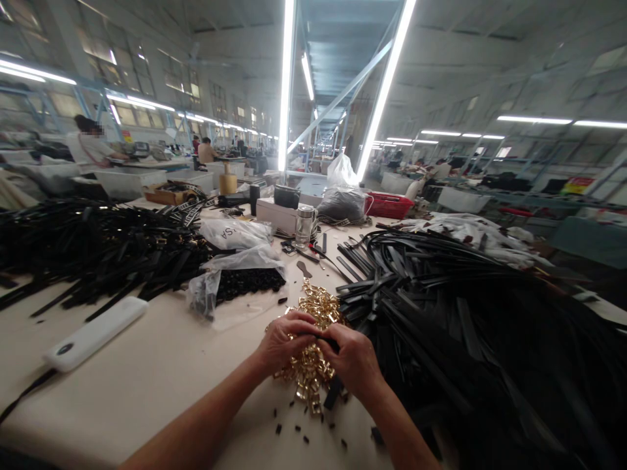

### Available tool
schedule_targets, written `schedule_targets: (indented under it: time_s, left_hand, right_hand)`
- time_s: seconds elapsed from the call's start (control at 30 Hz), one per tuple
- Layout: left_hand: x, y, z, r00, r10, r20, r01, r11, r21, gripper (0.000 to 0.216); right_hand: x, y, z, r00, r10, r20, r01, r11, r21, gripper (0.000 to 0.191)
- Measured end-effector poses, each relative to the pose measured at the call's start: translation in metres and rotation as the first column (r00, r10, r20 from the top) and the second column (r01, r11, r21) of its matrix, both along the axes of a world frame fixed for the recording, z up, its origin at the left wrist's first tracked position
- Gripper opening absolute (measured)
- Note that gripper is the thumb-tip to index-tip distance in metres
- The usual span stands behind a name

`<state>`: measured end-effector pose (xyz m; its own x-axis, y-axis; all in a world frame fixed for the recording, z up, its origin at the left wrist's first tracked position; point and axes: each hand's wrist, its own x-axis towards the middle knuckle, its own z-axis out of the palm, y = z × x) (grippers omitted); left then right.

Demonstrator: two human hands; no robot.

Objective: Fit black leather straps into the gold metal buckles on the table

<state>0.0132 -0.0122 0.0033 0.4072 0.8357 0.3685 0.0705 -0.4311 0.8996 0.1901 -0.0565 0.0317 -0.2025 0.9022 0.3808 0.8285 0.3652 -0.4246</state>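
Note:
My left hand [284, 343] and my right hand [356, 362] meet at the fingertips above a pile of gold metal buckles [318, 303]. The fingers of both are closed in a pinch. A black strap [333, 393] hangs out below my right hand, which grips it. What my left fingertips pinch is too small and covered to make out. Several small black pieces [298, 428] lie scattered on the table in front of the pile. To the right spreads a large heap of black straps [421, 313].
An open plastic bag [203, 294] of small black parts lies beyond my left hand. A white corded device [98, 333] rests on the left, below another heap of black straps [98, 241]. A glass jar [304, 228] and a red basket [392, 205] stand farther back. Other people work beyond.

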Motion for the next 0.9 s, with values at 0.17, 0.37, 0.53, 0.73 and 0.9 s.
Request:
schedule_targets:
  time_s: [0.17, 0.37, 0.53, 0.73, 0.9]
  left_hand:
    - [0.001, -0.003, 0.004, 0.995, 0.063, 0.073, -0.064, 0.998, 0.014, 0.014]
    - [-0.010, -0.013, 0.026, 0.952, -0.260, 0.161, 0.283, 0.947, -0.149, 0.040]
    - [-0.006, -0.008, 0.013, 0.972, -0.222, 0.082, 0.234, 0.852, -0.467, 0.062]
    - [-0.004, 0.008, -0.001, 0.976, 0.061, 0.211, 0.081, 0.790, -0.607, 0.041]
    - [-0.003, 0.006, -0.002, 0.974, 0.047, 0.223, 0.109, 0.764, -0.637, 0.038]
  right_hand:
    - [0.002, 0.001, 0.000, 1.000, -0.004, 0.006, 0.004, 1.000, -0.010, 0.010]
    - [0.023, 0.006, 0.010, 0.985, -0.173, -0.004, 0.173, 0.984, 0.032, 0.015]
    - [0.021, 0.002, 0.015, 0.994, -0.105, -0.014, 0.106, 0.991, 0.078, 0.015]
    - [0.005, -0.002, 0.010, 0.998, 0.020, 0.053, -0.024, 0.995, 0.092, 0.015]
    - [-0.002, -0.001, 0.000, 0.999, 0.044, 0.006, -0.044, 0.993, 0.108, 0.022]
